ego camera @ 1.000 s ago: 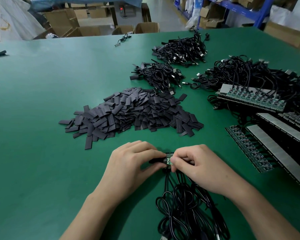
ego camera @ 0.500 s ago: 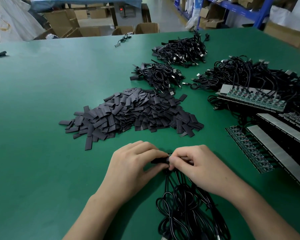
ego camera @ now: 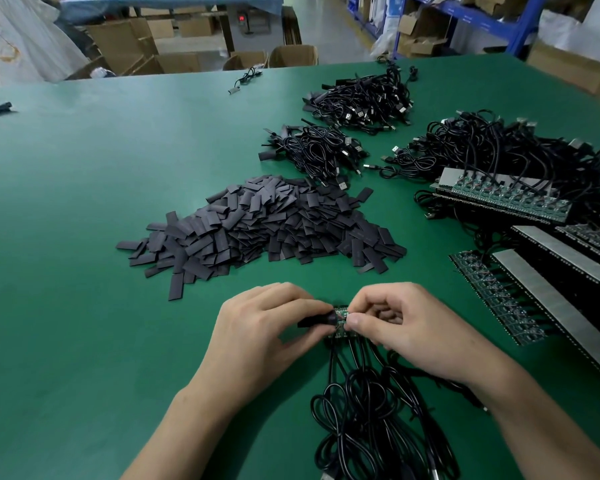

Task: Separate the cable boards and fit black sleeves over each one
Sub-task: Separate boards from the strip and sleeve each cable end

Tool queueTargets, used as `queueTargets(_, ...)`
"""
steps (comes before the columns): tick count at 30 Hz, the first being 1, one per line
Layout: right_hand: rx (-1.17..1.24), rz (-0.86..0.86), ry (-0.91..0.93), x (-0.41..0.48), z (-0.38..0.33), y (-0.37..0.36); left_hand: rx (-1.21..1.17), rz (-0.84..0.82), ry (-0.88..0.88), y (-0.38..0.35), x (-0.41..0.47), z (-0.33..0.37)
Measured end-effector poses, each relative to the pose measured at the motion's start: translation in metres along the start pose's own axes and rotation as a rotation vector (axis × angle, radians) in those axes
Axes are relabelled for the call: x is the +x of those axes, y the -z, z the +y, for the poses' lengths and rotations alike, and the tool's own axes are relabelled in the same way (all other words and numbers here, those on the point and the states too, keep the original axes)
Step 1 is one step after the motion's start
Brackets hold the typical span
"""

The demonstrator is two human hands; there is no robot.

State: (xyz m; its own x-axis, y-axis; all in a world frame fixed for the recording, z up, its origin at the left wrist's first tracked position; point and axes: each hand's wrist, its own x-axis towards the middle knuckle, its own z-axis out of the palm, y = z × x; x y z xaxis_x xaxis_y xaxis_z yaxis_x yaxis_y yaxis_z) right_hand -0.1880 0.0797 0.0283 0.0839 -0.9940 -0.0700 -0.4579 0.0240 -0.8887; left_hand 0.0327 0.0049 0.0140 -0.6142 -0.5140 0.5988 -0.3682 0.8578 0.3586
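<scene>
My left hand pinches a black sleeve at the near middle of the green table. My right hand pinches a small strip of green cable boards just right of the sleeve, and the two meet between my fingertips. Black cables run from the boards toward me in a loose bundle. A large pile of flat black sleeves lies beyond my hands.
Panels of joined cable boards with grey strips lie at the right, one strip close to my right hand. Three heaps of black cables sit at the back right. Cardboard boxes stand beyond the table's far edge.
The green board showed between my fingertips, was hidden half a second ago, and shows again now beside the sleeve. Both hands stay in the same spot.
</scene>
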Motion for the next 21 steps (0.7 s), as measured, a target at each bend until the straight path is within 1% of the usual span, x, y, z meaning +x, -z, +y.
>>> queueTargets(4,0.007,-0.032,0.015,0.0016,0.0026,-0.0043,-0.02,-0.017,-0.037,-0.0018,0.0003,0.0026)
queueTargets(12,0.007,-0.013,-0.014,0.0033,0.0075,-0.0072,-0.022,-0.026,-0.068,-0.0026,-0.0014,0.0012)
queueTargets(17,0.044,0.01,-0.027,0.002,0.0025,-0.0024,-0.065,0.021,-0.006,-0.0033,-0.0004,0.0021)
queueTargets(21,0.063,-0.001,-0.05,0.0013,0.0002,0.002,-0.111,0.016,0.071,-0.0033,-0.0002,0.0035)
